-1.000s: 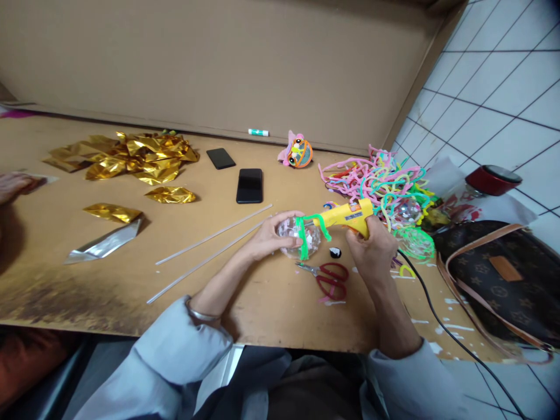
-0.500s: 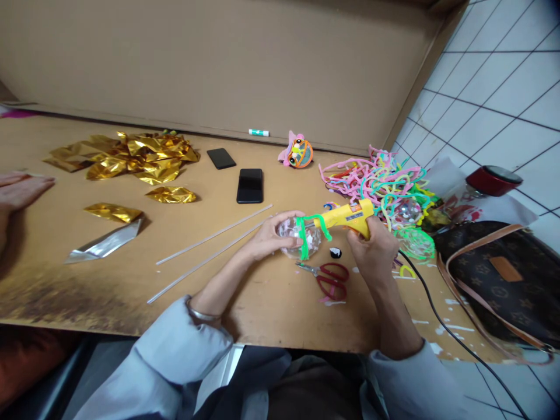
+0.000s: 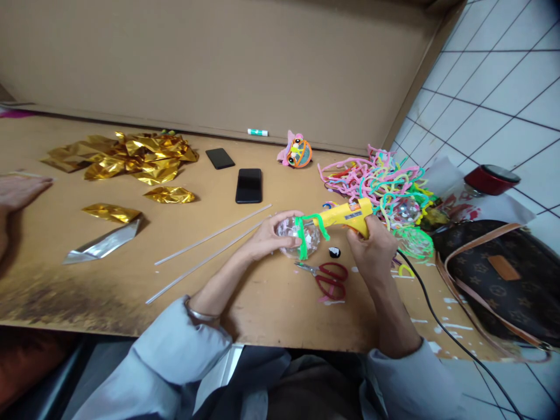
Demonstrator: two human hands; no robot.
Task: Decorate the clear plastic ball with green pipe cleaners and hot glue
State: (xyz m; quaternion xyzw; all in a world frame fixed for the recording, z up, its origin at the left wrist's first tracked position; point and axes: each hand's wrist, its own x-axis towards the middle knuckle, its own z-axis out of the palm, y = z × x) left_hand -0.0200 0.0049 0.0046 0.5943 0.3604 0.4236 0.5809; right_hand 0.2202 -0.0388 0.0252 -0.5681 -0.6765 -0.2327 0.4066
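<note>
My left hand point(image 3: 273, 234) is closed around a clear plastic ball point(image 3: 311, 240) just above the table. A fuzzy green pipe cleaner point(image 3: 303, 245) runs down over the ball, and its loose end curls out to the right. In my right hand point(image 3: 374, 242) is a yellow hot glue gun point(image 3: 345, 217), its nozzle pointing left at the ball beside the green strip. Whether the nozzle touches the ball is hard to see. Red-handled scissors point(image 3: 331, 280) lie below the ball, near a small black-and-white piece point(image 3: 335, 252).
Tangled pipe cleaners point(image 3: 371, 181) lie right, near a brown handbag point(image 3: 503, 280) and a red-lidded jar point(image 3: 492, 178). Two glue sticks point(image 3: 210, 236), two phones point(image 3: 249, 185), gold foil point(image 3: 144, 157) and a decorated ball point(image 3: 300, 153) lie around. Another person's hand point(image 3: 21, 192) rests left. A cord point(image 3: 441, 315) trails right.
Almost nothing differs; the whole view has shifted very slightly. Both my hands keep their hold on the ball and the glue gun.
</note>
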